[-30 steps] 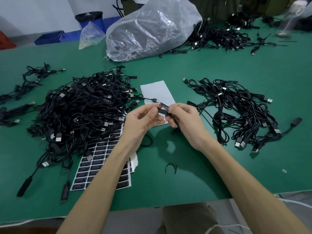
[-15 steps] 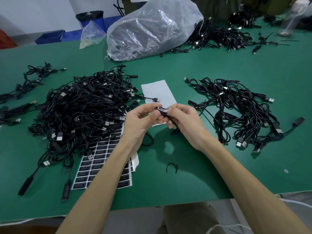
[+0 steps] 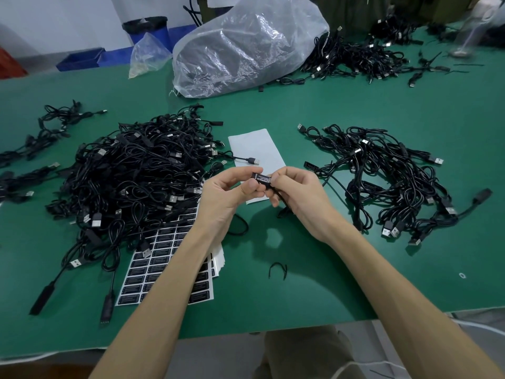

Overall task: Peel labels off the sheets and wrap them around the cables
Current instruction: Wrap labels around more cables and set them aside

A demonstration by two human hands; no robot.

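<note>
My left hand (image 3: 226,198) and my right hand (image 3: 297,195) meet above the table's middle, both pinching the small black block of one cable (image 3: 261,178). A black label with white print lies along the block's top. The cable's cord (image 3: 282,202) drops under my right palm. A stack of label sheets (image 3: 164,263) with rows of black labels lies at the lower left, partly under my left forearm. A blank white backing sheet (image 3: 257,151) lies just beyond my hands.
A big heap of black USB cables (image 3: 131,181) fills the left, a smaller pile (image 3: 382,176) the right. A clear plastic bag (image 3: 246,45) and more cables (image 3: 355,58) sit at the back. A loose black tie (image 3: 277,269) lies near the green table's (image 3: 355,269) front edge.
Both hands have lifted slightly and turned the cable's block, so the label's printed face now shows on top. My fingers have shifted along it.
</note>
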